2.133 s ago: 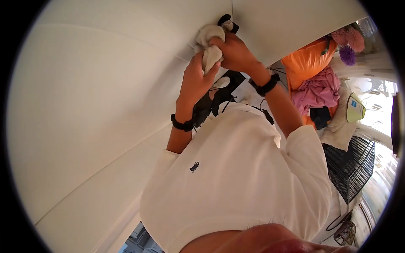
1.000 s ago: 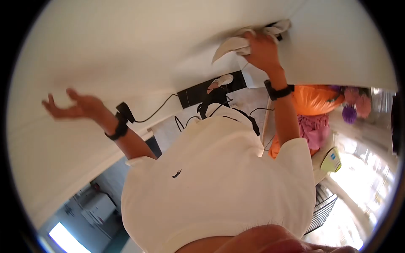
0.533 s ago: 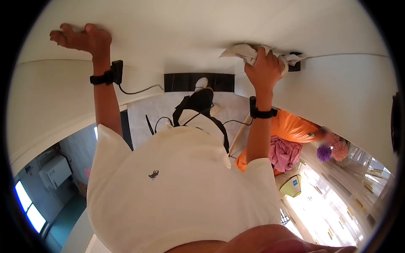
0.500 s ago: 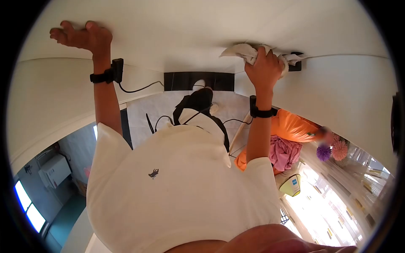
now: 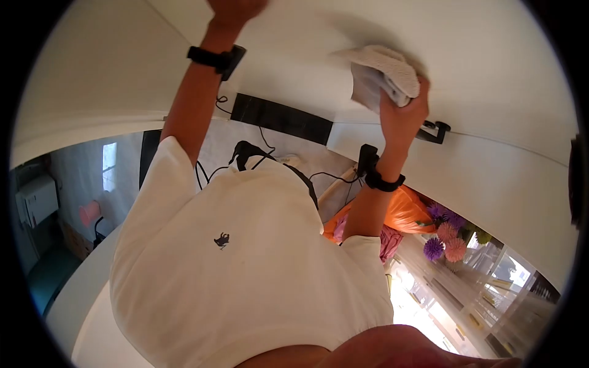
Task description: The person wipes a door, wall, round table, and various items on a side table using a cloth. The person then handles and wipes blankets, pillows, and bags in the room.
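My right hand (image 5: 406, 115) grips a folded whitish cloth (image 5: 386, 64), with the thumb on its near side and the fingers curled behind. The cloth is bunched and slightly blurred, close to a broad white panel (image 5: 294, 52); whether it touches the panel I cannot tell. Just below and right of this hand, a black handle (image 5: 437, 133) is fixed near the panel's seam. My left hand (image 5: 240, 7) is at the top edge of the view, by the same panel. Its fingers are cut off and smeared by motion.
A black base strip (image 5: 279, 119) runs along the bottom of the white furniture. Black cables hang from both wrist straps. An orange bag (image 5: 408, 211), pink fabric (image 5: 391, 242) and pompom-like flowers (image 5: 445, 239) lie to the right. A white curved surface (image 5: 80, 285) is at the lower left.
My left hand has moved up and right to the frame's edge. The right hand has lifted the cloth away from beside the black handle, uncovering it. The view has turned.
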Action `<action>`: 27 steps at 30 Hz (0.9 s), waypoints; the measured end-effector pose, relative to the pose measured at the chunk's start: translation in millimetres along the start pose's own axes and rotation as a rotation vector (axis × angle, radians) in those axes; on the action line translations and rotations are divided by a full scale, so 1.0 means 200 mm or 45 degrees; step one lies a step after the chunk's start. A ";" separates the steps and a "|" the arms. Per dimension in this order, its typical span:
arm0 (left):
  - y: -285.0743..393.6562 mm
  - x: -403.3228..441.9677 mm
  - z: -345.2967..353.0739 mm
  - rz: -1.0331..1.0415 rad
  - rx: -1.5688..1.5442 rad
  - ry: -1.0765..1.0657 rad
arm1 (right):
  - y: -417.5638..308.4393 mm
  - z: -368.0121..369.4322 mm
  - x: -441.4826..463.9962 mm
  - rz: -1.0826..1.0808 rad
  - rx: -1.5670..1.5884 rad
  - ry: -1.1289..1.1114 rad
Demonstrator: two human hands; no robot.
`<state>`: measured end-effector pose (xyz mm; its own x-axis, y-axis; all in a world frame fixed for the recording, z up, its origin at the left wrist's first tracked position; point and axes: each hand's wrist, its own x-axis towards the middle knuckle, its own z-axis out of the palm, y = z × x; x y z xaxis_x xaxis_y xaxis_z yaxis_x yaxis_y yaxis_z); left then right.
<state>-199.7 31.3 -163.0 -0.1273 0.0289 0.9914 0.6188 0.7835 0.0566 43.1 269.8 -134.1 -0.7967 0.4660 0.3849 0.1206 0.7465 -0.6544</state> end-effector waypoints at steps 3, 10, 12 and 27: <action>-0.04 0.00 0.03 0.020 -0.041 0.037 | -0.25 0.01 0.07 -0.158 0.008 0.141; -0.01 0.05 -0.03 -0.067 -0.190 -0.008 | -0.57 -0.19 0.21 -0.473 -0.330 0.500; -0.02 0.06 -0.04 -0.078 -0.250 0.003 | -0.67 -0.20 0.26 -0.536 -0.295 0.482; -0.10 0.31 -0.54 -0.067 -0.676 -0.540 | -0.70 0.16 0.14 -0.487 -0.831 0.203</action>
<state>-135.8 -49.3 -90.7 -0.3935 0.3252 0.8599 0.8863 0.3828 0.2607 -14.5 163.5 -53.6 -0.7642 0.1448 0.6285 0.2180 0.9751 0.0404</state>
